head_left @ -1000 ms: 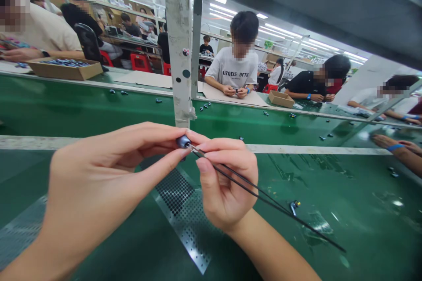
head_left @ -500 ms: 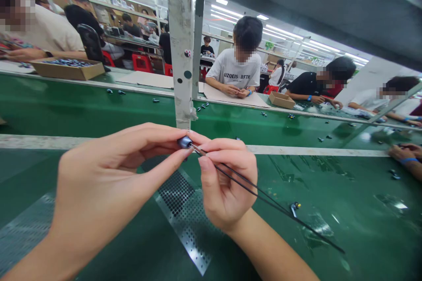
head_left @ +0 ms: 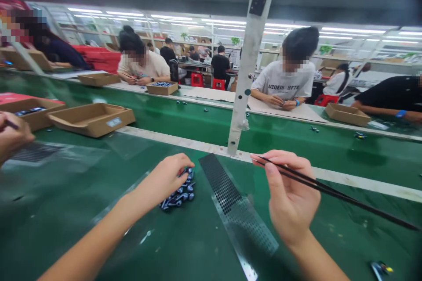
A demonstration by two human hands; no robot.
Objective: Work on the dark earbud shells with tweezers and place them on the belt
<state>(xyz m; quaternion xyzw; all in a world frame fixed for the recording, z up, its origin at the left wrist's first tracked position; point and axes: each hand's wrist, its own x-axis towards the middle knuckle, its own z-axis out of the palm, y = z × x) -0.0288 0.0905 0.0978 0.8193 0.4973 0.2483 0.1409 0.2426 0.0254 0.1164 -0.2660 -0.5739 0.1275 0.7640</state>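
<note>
My left hand (head_left: 173, 173) reaches to a pile of dark blue earbuds (head_left: 180, 196) on the green bench. Its thumb and fingers close around an earbud (head_left: 189, 170) at the pile's top edge, partly hidden by the fingers. My right hand (head_left: 290, 189) is raised on the right, gripping black tweezers (head_left: 336, 192) with the tips pointing left and nothing visible between them. Between the hands lies a clear strip (head_left: 227, 202) dotted with rows of small black discs.
Two cardboard boxes (head_left: 92, 118) stand at the back left, beside another person's hand (head_left: 15, 134). A white post (head_left: 247, 74) rises behind the strip. A loose earbud (head_left: 379, 270) lies at the lower right. Across the green belt (head_left: 158, 112), several people sit working.
My hands have parted. The left has moved from the tweezer tips to the pile, and the right has moved right with the tweezers. The view has turned left.
</note>
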